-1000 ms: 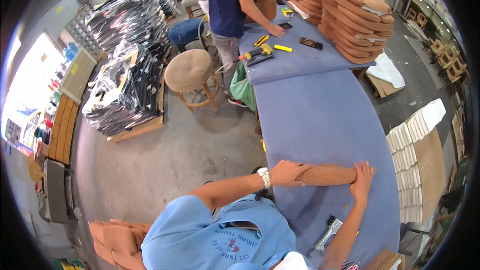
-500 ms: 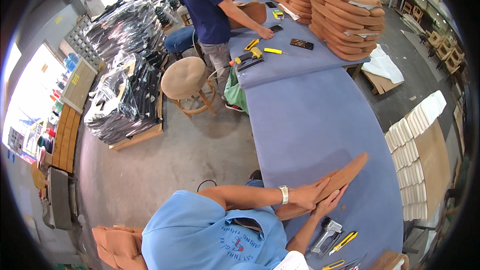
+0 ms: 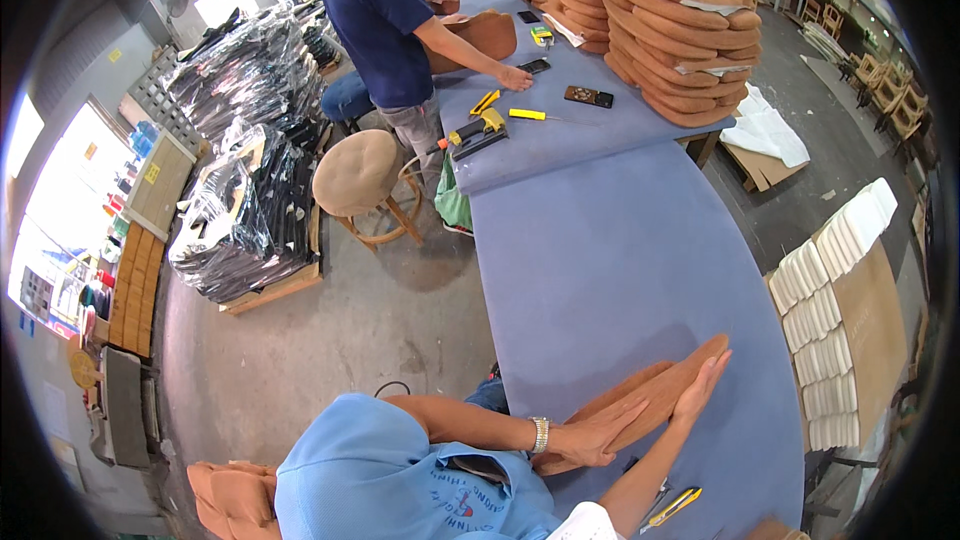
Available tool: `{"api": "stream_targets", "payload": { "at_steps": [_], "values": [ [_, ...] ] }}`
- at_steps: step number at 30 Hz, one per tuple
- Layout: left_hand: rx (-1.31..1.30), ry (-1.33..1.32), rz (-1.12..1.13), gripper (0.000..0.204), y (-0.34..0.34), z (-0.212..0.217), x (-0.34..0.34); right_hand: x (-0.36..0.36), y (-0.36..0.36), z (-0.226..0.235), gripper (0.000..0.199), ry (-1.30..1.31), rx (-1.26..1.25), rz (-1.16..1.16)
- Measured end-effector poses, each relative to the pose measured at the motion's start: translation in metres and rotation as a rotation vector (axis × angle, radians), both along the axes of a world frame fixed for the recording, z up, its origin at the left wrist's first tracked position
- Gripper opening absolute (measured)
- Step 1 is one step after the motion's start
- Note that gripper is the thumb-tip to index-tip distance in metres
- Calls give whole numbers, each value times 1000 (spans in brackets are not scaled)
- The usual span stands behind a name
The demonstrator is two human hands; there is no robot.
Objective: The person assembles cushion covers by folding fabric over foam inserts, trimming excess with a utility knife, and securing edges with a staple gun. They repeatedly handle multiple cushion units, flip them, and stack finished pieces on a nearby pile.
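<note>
A brown upholstered chair pad (image 3: 652,392) is tilted on the blue-grey covered table (image 3: 610,240), its long face toward me. My left hand (image 3: 592,436), with a metal watch at the wrist, lies on the pad's lower part with its fingers stretched out. Along the pad's far right end, my right hand (image 3: 700,392) presses its palm and straight fingers against the edge. Under my right forearm, a yellow utility knife (image 3: 672,508) lies beside other tools that my arm mostly hides.
Across the table's far section stand stacks of brown pads (image 3: 680,45), a yellow-handled screwdriver (image 3: 528,114), a phone (image 3: 589,96) and a staple gun (image 3: 478,132). A co-worker (image 3: 375,30) stands there beside a round stool (image 3: 356,173). White pads (image 3: 820,330) lie at the right.
My right hand has slid outward along the pad to its far end, away from my left hand. The pad has come lower and turned toward me. The view has shifted slightly.
</note>
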State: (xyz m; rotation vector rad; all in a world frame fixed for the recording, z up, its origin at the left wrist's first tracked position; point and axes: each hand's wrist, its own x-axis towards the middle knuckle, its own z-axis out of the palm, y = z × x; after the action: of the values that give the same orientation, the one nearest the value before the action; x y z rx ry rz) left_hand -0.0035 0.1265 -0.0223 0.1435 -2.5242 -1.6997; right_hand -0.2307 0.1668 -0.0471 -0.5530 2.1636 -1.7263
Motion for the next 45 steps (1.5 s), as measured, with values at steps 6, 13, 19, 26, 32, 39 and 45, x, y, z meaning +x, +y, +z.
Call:
{"api": "stream_targets", "payload": {
  "at_steps": [6,13,19,26,32,39,45],
  "values": [
    [71,-81,-20,110,-6,14,-1,-31,-7,-13,83,-560,-314,-43],
    [126,-128,35,82,-26,-13,-46,28,35,-49,80,-413,-293,-33],
    [234,-144,57,72,-23,7,-41,37,79,73,78,212,-376,-308],
    [570,-53,9,76,-23,-1,-40,121,61,-84,70,-395,-639,-84],
    [311,-131,2,79,-4,-7,-14,129,75,-86,72,-568,-640,104],
    [-527,-15,-59,75,-2,74,59,207,64,-41,72,-599,-369,206],
    [-766,-7,563,76,-93,114,170,300,1,9,73,-711,-202,615]
  ]
}}
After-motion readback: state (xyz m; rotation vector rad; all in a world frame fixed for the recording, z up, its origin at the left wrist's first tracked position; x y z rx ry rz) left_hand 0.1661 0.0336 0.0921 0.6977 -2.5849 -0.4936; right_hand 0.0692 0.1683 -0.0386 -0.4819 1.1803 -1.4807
